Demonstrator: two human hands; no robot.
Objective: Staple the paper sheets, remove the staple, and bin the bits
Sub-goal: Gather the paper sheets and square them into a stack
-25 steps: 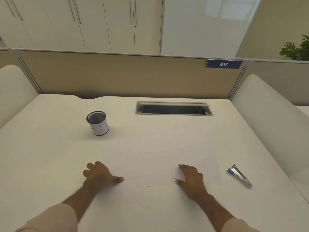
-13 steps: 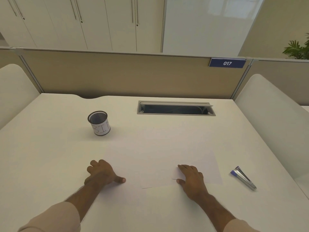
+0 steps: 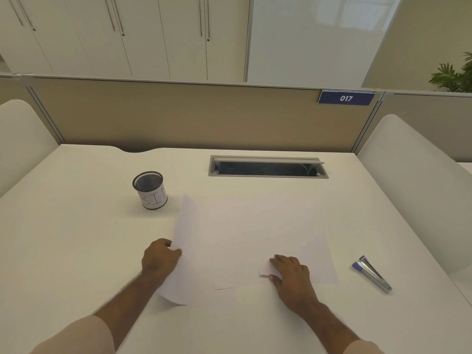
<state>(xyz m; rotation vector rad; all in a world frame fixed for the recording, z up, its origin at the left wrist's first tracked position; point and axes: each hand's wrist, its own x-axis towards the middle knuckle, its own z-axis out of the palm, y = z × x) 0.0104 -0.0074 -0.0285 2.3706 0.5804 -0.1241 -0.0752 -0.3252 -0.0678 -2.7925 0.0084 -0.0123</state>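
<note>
Two hands are on the desk (image 3: 76, 238), which is smooth, matte and white. Our left hand (image 3: 159, 259) pinches the left edge of one thin white sheet (image 3: 186, 251) between thumb and fingers; that edge curls up off the surface, and the sheet's near corner droops toward the desk's near edge. Our right hand (image 3: 291, 273) lies flat with fingers spread, pressing on a second sheet (image 3: 316, 254) and holding nothing. We count at least two overlapping sheets at the desk's middle-near area; we can't tell if there are more.

One stapler (image 3: 371, 273), silver metal with a blue end, lies flat near the right edge, well apart from the right hand and past the papers' right edge. One cylindrical black mesh cup (image 3: 150, 189) with a white paper band lettered "BIN" stands upright toward the far left, beyond the lifted sheet. One grey rectangular cable slot (image 3: 267, 167) sits by the far edge.
</note>
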